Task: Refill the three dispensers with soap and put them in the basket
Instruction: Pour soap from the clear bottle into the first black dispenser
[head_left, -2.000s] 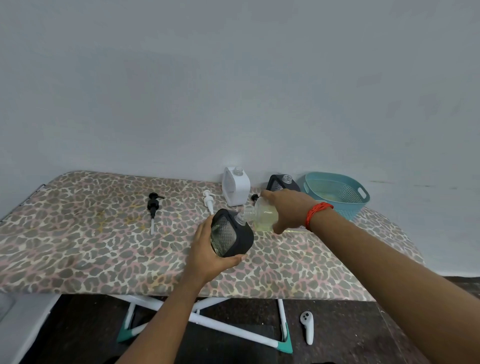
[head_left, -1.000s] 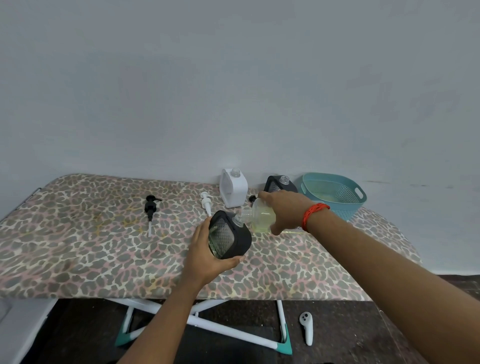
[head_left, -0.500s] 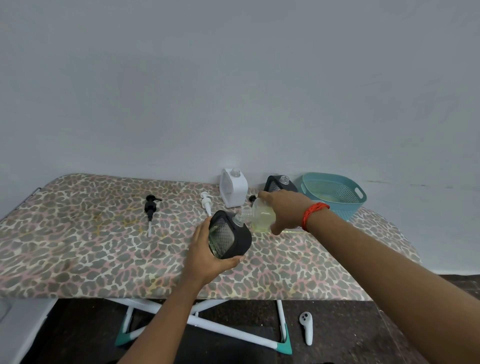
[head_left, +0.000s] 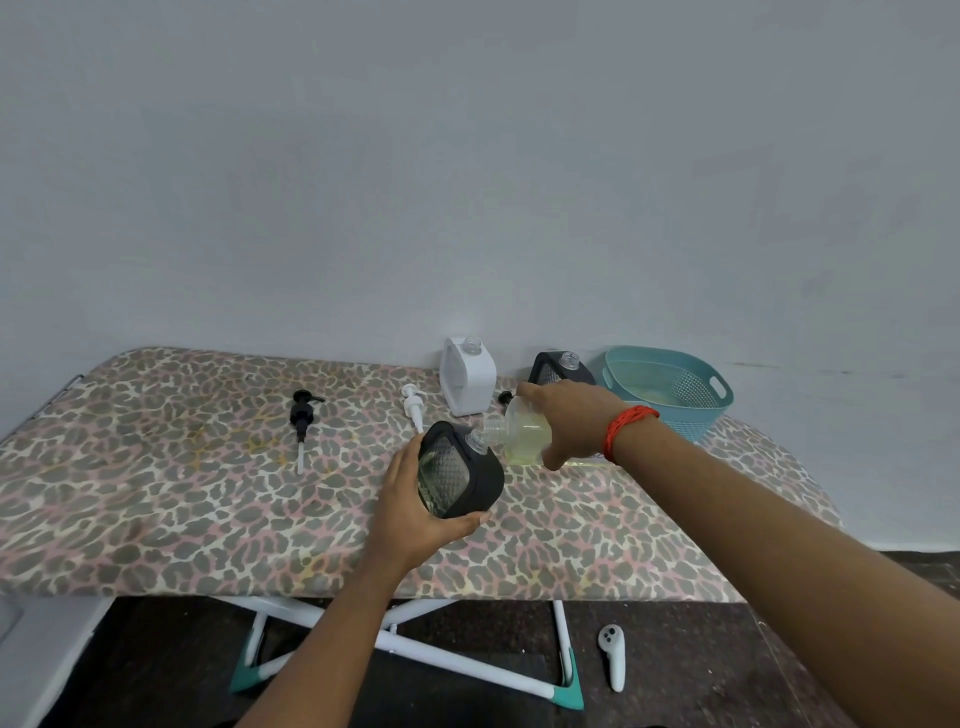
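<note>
Here, in the head view, the left hand (head_left: 415, 512) curls its fingers round a black dispenser (head_left: 462, 475) near the front middle of the leopard-print table (head_left: 156, 493). The dispenser is tilted, its open neck pointing up and right. The right hand (head_left: 569, 421) grips a clear refill bottle (head_left: 522, 434) of yellowish soap, its long axis nearly level and its mouth pointing left, right at that neck. Behind stand a white dispenser (head_left: 467, 382) and a second black dispenser (head_left: 561, 366), both upright and uncapped, beside the teal basket (head_left: 696, 421). A black pump (head_left: 303, 415) and a white pump (head_left: 414, 410) lie on the table.
</note>
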